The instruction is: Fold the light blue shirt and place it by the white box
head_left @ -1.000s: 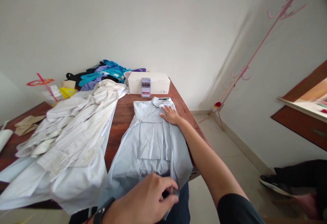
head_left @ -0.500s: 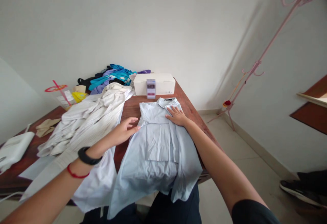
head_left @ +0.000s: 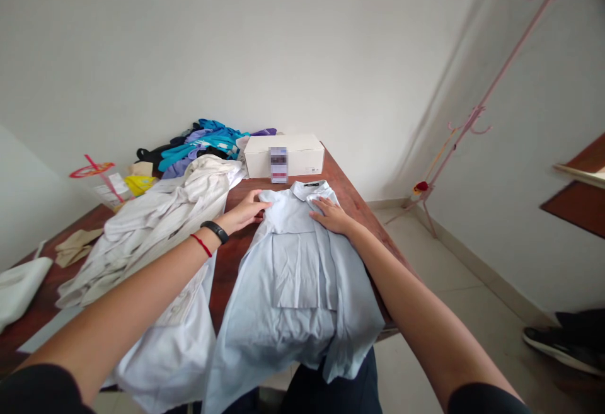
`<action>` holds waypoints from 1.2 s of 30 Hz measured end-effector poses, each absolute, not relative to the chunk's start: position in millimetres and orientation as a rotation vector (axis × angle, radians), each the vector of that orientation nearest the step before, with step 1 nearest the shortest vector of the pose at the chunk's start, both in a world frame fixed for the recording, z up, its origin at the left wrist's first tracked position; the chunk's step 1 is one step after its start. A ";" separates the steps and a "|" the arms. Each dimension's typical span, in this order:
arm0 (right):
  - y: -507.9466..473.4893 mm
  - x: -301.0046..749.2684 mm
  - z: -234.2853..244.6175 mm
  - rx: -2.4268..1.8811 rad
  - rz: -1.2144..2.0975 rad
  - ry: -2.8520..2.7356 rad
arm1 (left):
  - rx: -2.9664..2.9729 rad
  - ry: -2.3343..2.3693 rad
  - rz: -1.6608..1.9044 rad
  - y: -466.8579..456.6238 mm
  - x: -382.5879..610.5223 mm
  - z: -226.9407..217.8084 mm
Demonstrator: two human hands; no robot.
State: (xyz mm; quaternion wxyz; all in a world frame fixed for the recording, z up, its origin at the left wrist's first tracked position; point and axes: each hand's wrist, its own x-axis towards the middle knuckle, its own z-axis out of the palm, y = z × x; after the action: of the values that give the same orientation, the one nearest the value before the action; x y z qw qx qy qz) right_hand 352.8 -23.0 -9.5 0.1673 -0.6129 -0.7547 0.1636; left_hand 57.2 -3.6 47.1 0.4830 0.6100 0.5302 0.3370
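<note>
A light blue collared shirt (head_left: 297, 275) lies flat on the table, its collar at the far end and its lower part draped over the near edge. Parts of it are folded inward on top. My left hand (head_left: 246, 210), with a black band and a red cord at the wrist, has its fingers closed at the shirt's far left shoulder edge. Its fingertips are partly hidden by the cloth. Flat on the cloth just below the collar's right side rests my right hand (head_left: 331, 215), fingers stretched out and holding nothing.
Left of the shirt is a heap of white clothes (head_left: 161, 212). Blue and dark clothes (head_left: 203, 143) pile up behind it. A white box (head_left: 302, 152) stands at the back with a phone (head_left: 278, 165) leaning on it. A pink coat rack (head_left: 472, 118) stands to the right.
My left hand has moved up and away from me to the shirt's left shoulder and closed on its edge. My right hand has stayed on the cloth near the collar.
</note>
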 end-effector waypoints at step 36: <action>-23.5 331.4 -7.7 -1.267 1.149 -1.581 | 2.414 1.473 0.295 -143.1 57.0 50.6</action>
State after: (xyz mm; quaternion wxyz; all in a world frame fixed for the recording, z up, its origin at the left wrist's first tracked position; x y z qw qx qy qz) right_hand 331.4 -23.5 -7.7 0.3950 -0.4998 -0.6237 0.4530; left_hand 57.0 -143.1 50.6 0.1486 0.8396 0.5124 0.1027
